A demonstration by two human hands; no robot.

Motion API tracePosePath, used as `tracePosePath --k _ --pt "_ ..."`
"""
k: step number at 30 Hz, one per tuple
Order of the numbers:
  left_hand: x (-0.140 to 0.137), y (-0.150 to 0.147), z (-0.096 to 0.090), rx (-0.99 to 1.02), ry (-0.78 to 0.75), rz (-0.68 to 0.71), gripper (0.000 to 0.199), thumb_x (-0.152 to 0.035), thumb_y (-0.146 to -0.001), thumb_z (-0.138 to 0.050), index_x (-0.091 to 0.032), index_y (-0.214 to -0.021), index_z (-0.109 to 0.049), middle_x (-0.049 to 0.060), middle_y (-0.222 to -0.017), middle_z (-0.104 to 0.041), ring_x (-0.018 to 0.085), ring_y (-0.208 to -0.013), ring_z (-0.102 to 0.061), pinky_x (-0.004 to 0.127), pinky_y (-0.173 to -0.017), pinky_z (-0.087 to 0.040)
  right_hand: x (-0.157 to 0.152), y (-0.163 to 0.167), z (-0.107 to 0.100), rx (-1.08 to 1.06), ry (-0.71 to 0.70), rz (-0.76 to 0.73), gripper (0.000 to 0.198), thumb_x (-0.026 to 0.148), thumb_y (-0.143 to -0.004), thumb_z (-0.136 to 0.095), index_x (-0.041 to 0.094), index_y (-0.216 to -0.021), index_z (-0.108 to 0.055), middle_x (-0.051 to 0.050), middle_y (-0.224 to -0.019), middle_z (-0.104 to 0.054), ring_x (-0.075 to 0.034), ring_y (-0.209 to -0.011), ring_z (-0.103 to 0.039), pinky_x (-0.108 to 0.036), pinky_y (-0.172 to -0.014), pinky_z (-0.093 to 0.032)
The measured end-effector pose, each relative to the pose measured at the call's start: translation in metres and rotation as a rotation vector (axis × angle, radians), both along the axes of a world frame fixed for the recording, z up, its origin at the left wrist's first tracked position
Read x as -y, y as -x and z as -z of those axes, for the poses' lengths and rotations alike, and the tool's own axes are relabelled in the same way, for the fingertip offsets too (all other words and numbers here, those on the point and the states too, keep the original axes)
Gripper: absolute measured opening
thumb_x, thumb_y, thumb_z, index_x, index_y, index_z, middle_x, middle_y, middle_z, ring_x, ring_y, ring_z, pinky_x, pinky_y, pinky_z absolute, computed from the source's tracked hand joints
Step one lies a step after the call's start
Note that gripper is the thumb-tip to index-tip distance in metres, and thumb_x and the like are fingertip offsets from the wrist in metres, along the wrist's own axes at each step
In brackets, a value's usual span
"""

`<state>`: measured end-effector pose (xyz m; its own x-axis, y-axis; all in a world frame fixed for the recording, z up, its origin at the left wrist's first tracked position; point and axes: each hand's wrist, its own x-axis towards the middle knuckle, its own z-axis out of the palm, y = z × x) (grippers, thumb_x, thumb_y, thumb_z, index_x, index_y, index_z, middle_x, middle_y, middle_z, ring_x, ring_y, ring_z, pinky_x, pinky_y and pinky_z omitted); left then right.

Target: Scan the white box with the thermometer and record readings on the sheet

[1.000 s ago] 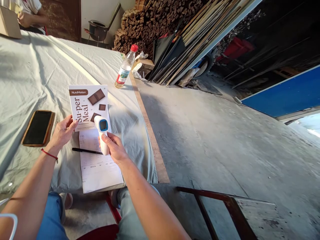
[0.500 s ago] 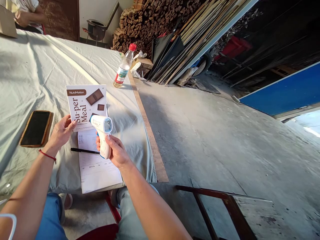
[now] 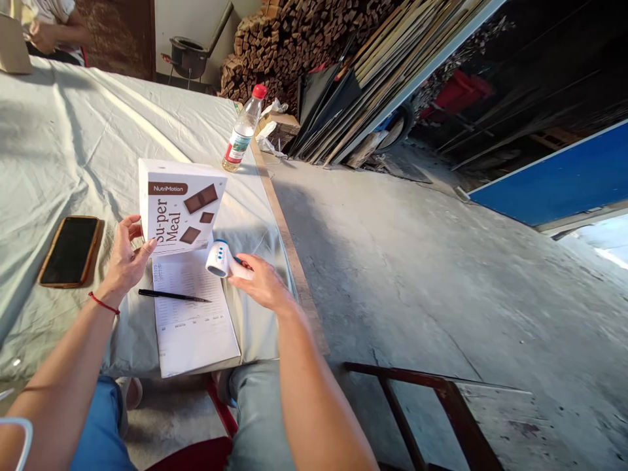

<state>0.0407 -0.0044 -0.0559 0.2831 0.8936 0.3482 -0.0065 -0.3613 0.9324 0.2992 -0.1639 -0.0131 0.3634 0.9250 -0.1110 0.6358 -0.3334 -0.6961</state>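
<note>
1 thermometer (image 3: 220, 260), lengthwise, head leftward

Cloth-covered table (image 3: 63, 124), concrete floor (image 3: 417, 261), stacked firewood (image 3: 294, 46) and leaning boards (image 3: 392, 72) behind.

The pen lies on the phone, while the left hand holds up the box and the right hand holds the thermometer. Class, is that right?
Not quite. The head view shows the pen lying on the printed sheet, not the phone; the rest stands.

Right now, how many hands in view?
3. Left hand holds the white-and-brown Su-per Meal carton; right hand grips the white infrared thermometer; a co-worker's hand shows far left; their other may be hidden.
</note>
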Motion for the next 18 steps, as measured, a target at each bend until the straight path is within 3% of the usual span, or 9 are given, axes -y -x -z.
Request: tracePosePath --k 3,7,11,14,16,18 --pt "-0.003 0.0 0.001 0.0 -0.028 0.025 0.062 -0.046 -0.085 -0.072 -0.019 -0.133 -0.043 0.014 -0.125 -0.065 0.025 -0.122 -0.062 0.041 -0.094 -0.057 -0.002 -0.005 0.003 0.188 0.136 0.012 0.052 0.021 -0.081 -0.074 0.017 -0.132 -0.066 -0.014 -0.128 -0.067 -0.03 -0.118 -0.064 -0.044 -0.102 -0.047" --pt "-0.005 0.005 -0.004 -0.002 0.074 0.123 0.057 -0.043 -0.087 -0.068 -0.018 -0.131 -0.04 0.016 -0.13 -0.064 0.027 -0.124 -0.063 0.045 -0.099 -0.056 -0.003 0.0 0.003 0.366 0.25 0.018 0.05 0.022 -0.085 -0.073 0.016 -0.135 -0.065 -0.015 -0.127 -0.067 -0.033 -0.121 -0.061 -0.045 -0.103 -0.044" --pt "-0.001 0.008 -0.007 -0.058 0.089 0.126 0.058 -0.037 -0.079 -0.07 -0.019 -0.127 -0.042 0.016 -0.13 -0.065 0.029 -0.125 -0.063 0.043 -0.09 -0.059 -0.001 0.019 0.0 0.445 0.123 0.044 0.047 0.025 -0.082 -0.078 0.019 -0.127 -0.069 -0.015 -0.128 -0.064 -0.035 -0.124 -0.057 -0.048 -0.103 -0.044" --pt "0.004 0.01 -0.008 -0.149 0.105 0.113 0.052 -0.034 -0.076 -0.068 -0.02 -0.122 -0.046 0.014 -0.125 -0.067 0.029 -0.12 -0.065 0.043 -0.088 -0.059 0.001 0.048 0.002 0.335 -0.026 -0.239 0.027 0.027 -0.087 -0.077 0.023 -0.114 -0.075 -0.009 -0.113 -0.069 -0.027 -0.112 -0.062 -0.041 -0.101 -0.046" --pt "0.006 0.013 -0.011 -0.3 0.107 0.04 0.04 -0.035 -0.078 -0.065 -0.02 -0.113 -0.051 0.013 -0.118 -0.069 0.028 -0.111 -0.068 0.043 -0.088 -0.058 0.002 0.068 0.006 0.303 -0.026 -0.431 0.02 0.028 -0.089 -0.077 0.023 -0.109 -0.077 -0.008 -0.103 -0.071 -0.024 -0.104 -0.064 -0.04 -0.099 -0.047" --pt "0.009 0.017 -0.016 -0.504 0.071 -0.078 0.027 -0.035 -0.078 -0.064 -0.019 -0.098 -0.056 0.011 -0.108 -0.069 0.026 -0.097 -0.069 0.043 -0.087 -0.057 0.001 0.082 0.01 0.368 0.014 -0.506 0.012 0.025 -0.091 -0.076 0.021 -0.102 -0.078 -0.008 -0.099 -0.071 -0.025 -0.102 -0.064 -0.04 -0.096 -0.047"
